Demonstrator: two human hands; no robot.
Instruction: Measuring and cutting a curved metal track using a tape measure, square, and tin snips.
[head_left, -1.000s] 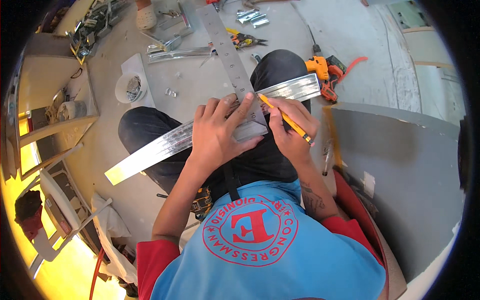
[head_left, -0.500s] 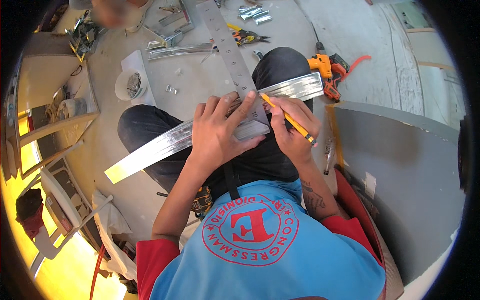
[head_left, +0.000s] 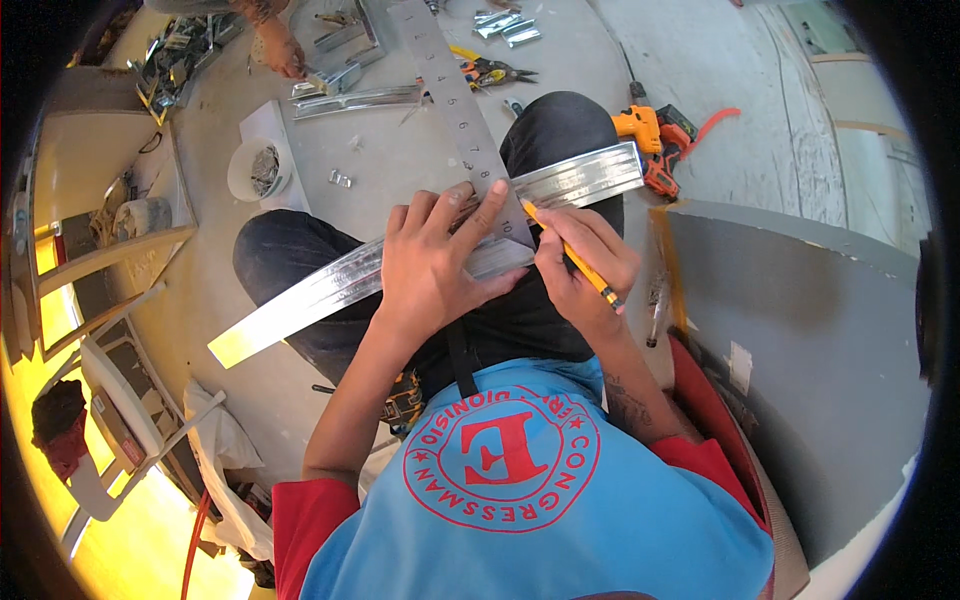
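Note:
A long shiny metal channel lies slantwise across my lap, over both knees. Crossing it is a flat metal ruler, its far end pointing away from me over the floor. My left hand clamps the two together, forefinger on the ruler and thumb along the channel's near edge. In my right hand is a yellow pencil, pinched between the fingers. The pencil's tip is at the ruler's right edge, over the channel; any line there is too small to make out.
A co-worker's hand is near metal pieces on the floor ahead. Snips lie beyond my right knee, a cordless drill beside it. A white bowl stands left; a grey panel rises at right.
The pencil has shifted slightly toward me along the ruler's edge and tilts more steeply. The co-worker's hand has come into clear view by the metal pieces. My left hand stays nearly still.

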